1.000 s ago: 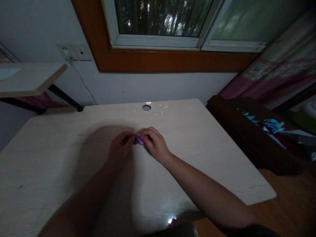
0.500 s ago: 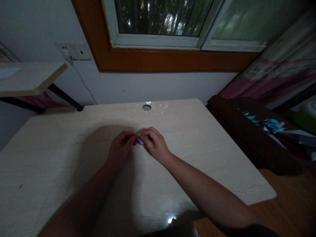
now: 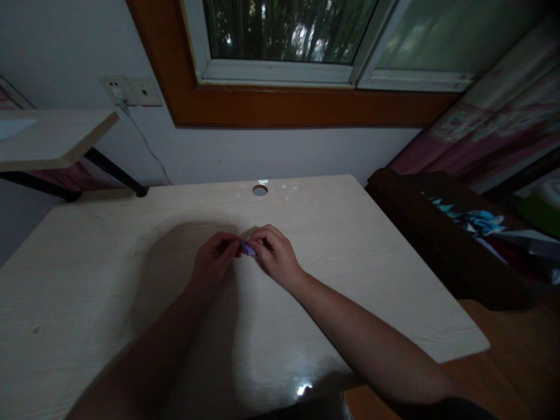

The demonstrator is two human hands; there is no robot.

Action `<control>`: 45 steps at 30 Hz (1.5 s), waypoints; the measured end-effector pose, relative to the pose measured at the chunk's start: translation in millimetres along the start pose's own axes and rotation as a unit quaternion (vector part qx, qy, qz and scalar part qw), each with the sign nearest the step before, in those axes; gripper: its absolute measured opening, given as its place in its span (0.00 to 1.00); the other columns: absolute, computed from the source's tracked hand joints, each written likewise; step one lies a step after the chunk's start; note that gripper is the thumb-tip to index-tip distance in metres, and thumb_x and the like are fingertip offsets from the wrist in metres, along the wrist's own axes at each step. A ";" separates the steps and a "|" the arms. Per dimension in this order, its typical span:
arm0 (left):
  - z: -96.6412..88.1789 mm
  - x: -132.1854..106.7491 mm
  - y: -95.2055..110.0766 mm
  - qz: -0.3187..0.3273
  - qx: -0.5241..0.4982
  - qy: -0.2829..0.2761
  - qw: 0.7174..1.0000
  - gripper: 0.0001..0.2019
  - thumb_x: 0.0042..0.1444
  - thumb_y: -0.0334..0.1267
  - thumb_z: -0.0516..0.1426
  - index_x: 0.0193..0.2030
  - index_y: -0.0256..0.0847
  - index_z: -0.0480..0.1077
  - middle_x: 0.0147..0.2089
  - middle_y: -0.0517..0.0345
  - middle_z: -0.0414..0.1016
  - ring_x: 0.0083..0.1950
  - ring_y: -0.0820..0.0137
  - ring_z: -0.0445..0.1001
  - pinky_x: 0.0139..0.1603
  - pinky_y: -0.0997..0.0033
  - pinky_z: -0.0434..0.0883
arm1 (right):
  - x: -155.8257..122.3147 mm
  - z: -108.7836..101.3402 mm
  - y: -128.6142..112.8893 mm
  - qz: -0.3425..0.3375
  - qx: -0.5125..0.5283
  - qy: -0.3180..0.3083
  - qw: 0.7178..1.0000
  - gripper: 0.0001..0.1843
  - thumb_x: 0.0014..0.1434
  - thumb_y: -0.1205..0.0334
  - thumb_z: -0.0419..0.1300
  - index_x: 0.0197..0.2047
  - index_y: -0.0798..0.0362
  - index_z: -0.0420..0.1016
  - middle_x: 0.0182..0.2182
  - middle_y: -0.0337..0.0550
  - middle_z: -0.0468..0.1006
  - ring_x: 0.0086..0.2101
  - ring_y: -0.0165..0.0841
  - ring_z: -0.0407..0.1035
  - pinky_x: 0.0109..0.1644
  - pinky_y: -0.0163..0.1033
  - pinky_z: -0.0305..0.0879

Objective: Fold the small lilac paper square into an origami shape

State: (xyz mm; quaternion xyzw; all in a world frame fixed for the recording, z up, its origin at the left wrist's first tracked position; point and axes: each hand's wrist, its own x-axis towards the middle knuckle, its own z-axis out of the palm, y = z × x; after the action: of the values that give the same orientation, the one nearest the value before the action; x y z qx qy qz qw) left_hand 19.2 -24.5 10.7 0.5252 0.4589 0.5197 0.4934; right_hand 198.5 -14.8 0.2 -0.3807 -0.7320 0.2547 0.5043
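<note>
A small purple piece of folded paper is pinched between my two hands, above the pale wood-grain desk. My left hand grips its left end with thumb and forefinger. On the other side, the thumb and fingers of my right hand close on its upper right part. The fingertips of both hands almost meet. Most of the paper is hidden behind the fingers, so its full shape cannot be made out.
A round cable hole lies near the desk's back edge. At left stands a raised shelf on black legs, below a wall socket with a plugged-in cable. A dark wooden piece of furniture holding blue items stands right of the desk.
Both hands stay in nearly the same place. The purple paper has shifted very slightly to the right between the fingers.
</note>
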 end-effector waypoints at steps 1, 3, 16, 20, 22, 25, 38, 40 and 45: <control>0.0 0.0 0.0 0.001 -0.003 -0.002 1.000 0.08 0.56 0.40 0.64 0.37 0.38 0.74 0.30 0.59 0.77 0.32 0.71 0.75 0.37 0.71 0.73 | 0.0 0.0 -0.3 0.002 0.000 0.001 1.000 0.03 0.67 0.65 0.59 0.41 0.49 0.74 0.36 0.42 0.76 0.37 0.33 0.70 0.42 0.39 0.67; -0.3 0.0 -0.7 0.000 -0.003 -0.004 1.000 0.08 0.56 0.40 0.63 0.37 0.38 0.74 0.31 0.59 0.78 0.32 0.71 0.75 0.37 0.71 0.72 | 0.2 0.0 -1.0 0.003 0.001 0.001 1.000 0.03 0.67 0.65 0.59 0.40 0.50 0.74 0.35 0.42 0.75 0.37 0.33 0.70 0.41 0.39 0.67; -1.8 1.4 -2.6 -0.002 0.008 -0.009 1.000 0.08 0.56 0.41 0.63 0.37 0.39 0.74 0.32 0.58 0.78 0.33 0.70 0.76 0.37 0.70 0.72 | -0.1 0.0 -2.5 0.008 0.016 0.011 1.000 0.03 0.67 0.65 0.59 0.40 0.49 0.75 0.35 0.42 0.75 0.36 0.33 0.70 0.41 0.40 0.67; -2.6 0.9 -3.7 0.002 0.011 -0.012 1.000 0.07 0.56 0.40 0.63 0.37 0.39 0.73 0.32 0.58 0.78 0.34 0.70 0.76 0.38 0.71 0.71 | 0.4 -0.1 -2.8 0.006 0.016 0.014 1.000 0.03 0.66 0.65 0.60 0.40 0.49 0.75 0.34 0.42 0.75 0.36 0.33 0.70 0.40 0.39 0.67; -2.9 0.4 -4.1 0.004 0.007 -0.015 1.000 0.06 0.57 0.39 0.63 0.37 0.39 0.73 0.32 0.58 0.78 0.34 0.71 0.75 0.38 0.71 0.71 | 0.7 -0.3 -3.0 0.003 0.015 0.015 1.000 0.03 0.66 0.65 0.60 0.40 0.49 0.75 0.34 0.41 0.75 0.36 0.33 0.70 0.40 0.39 0.67; -3.4 0.0 -4.8 0.005 0.008 -0.019 1.000 0.06 0.57 0.39 0.63 0.37 0.40 0.74 0.32 0.58 0.78 0.34 0.71 0.74 0.38 0.71 0.70 | 0.8 -0.8 -3.2 0.003 0.012 0.014 1.000 0.03 0.66 0.66 0.60 0.40 0.49 0.75 0.34 0.41 0.75 0.36 0.33 0.70 0.41 0.39 0.67; -1.9 -0.6 -0.3 0.005 -0.015 -0.030 0.999 0.07 0.58 0.40 0.62 0.36 0.39 0.74 0.30 0.59 0.76 0.33 0.71 0.73 0.37 0.72 0.70 | 0.0 -1.5 -2.5 -0.005 0.013 0.001 1.000 0.04 0.68 0.65 0.58 0.40 0.49 0.74 0.35 0.42 0.76 0.38 0.33 0.71 0.43 0.40 0.68; -1.8 -1.3 2.1 0.001 -0.012 -0.028 1.000 0.07 0.58 0.41 0.62 0.35 0.39 0.74 0.30 0.59 0.75 0.33 0.70 0.73 0.37 0.71 0.70 | -0.2 -1.9 -2.2 -0.009 0.012 -0.003 1.000 0.04 0.68 0.65 0.58 0.41 0.49 0.74 0.36 0.43 0.76 0.38 0.34 0.71 0.43 0.40 0.69; -2.8 -1.7 2.4 -0.001 -0.010 -0.031 0.999 0.07 0.57 0.41 0.62 0.35 0.39 0.74 0.30 0.58 0.76 0.34 0.69 0.74 0.38 0.69 0.70 | -0.5 -2.1 -2.1 -0.014 0.008 -0.009 1.000 0.05 0.68 0.65 0.57 0.41 0.49 0.74 0.37 0.43 0.77 0.39 0.34 0.72 0.44 0.41 0.69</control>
State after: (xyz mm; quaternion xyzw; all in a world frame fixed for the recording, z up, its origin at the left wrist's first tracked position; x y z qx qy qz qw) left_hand 16.3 -26.4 12.8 0.5359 0.4389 0.5066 0.5133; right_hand 199.9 -16.4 2.3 -0.3642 -0.7396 0.2569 0.5042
